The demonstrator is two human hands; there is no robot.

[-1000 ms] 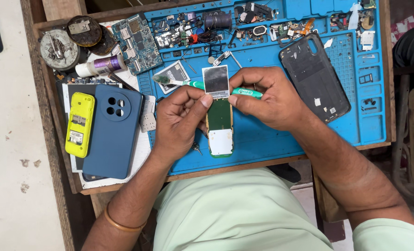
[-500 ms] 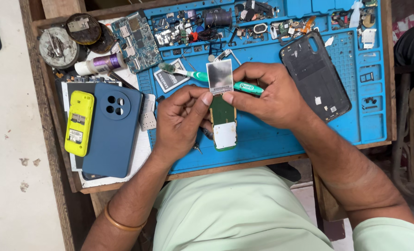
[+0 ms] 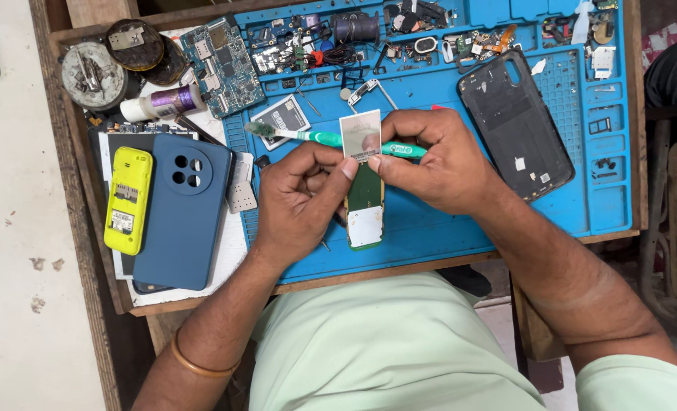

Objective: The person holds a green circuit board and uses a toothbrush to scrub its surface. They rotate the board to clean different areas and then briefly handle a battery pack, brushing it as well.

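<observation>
Both hands met over the blue work mat. The left hand was closed, thumb and forefinger pinching the left edge of one green circuit board. The right hand was also closed, gripping one green toothbrush by its handle while its fingertips steadied the board's right edge.

The board was one long, narrow strip held upright between the two hands. Its top carried a pale square display; its middle showed bare green; its lower end carried a white panel and hung just below the knuckles. The toothbrush lay crosswise behind the display, bristles pointing out beyond the left hand.

Beyond the left hand lay two handsets: one yellow phone resting against one dark blue phone case with a round camera ring. One small metal shield lay between the case and the left wrist. Above the left hand sat one larger blue-green circuit board and one white tube. Beside the right hand lay one black phone back cover, inner face up. Loose small parts, too many and too small to count, lined the mat's far edge.
</observation>
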